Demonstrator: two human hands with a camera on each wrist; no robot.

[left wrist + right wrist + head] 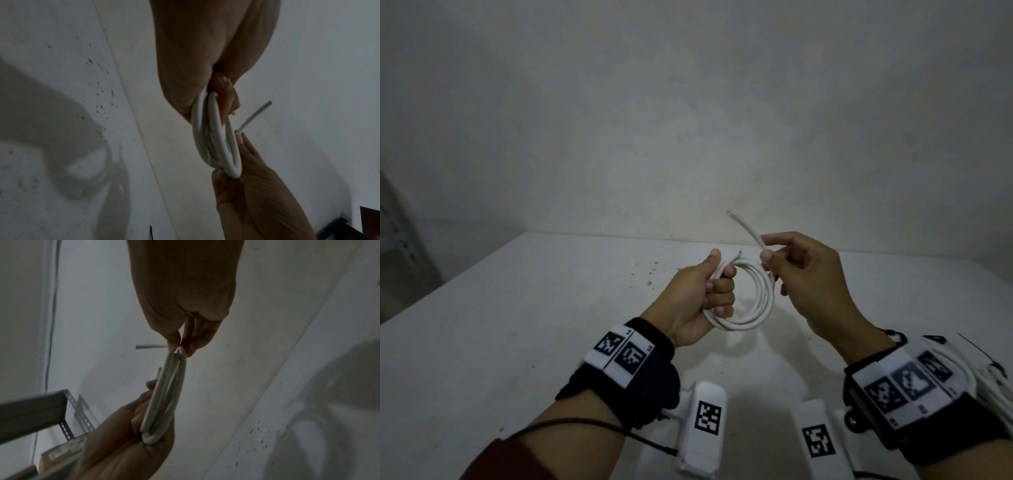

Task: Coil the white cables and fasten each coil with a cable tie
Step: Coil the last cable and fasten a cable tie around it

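Note:
A white cable coil point(765, 294) of several loops hangs in the air over the white table point(517, 325). My left hand point(719, 277) grips the coil's left side, fingers curled through the ring and thumb on top. My right hand point(766, 246) pinches the cable at the coil's upper right between thumb and forefinger. The free end point(743, 226) sticks up and away past that pinch. In the left wrist view the coil point(213, 138) spans from my left hand point(224, 91) to my right hand point(246, 186). The right wrist view shows the coil point(164, 394) edge-on.
More white cable point(993, 380) with a thin black cable tie point(976, 349) lies at the table's right edge behind my right wrist. A grey wall point(688, 120) stands just past the table's far edge. A perforated metal rack point(68, 418) stands to the left.

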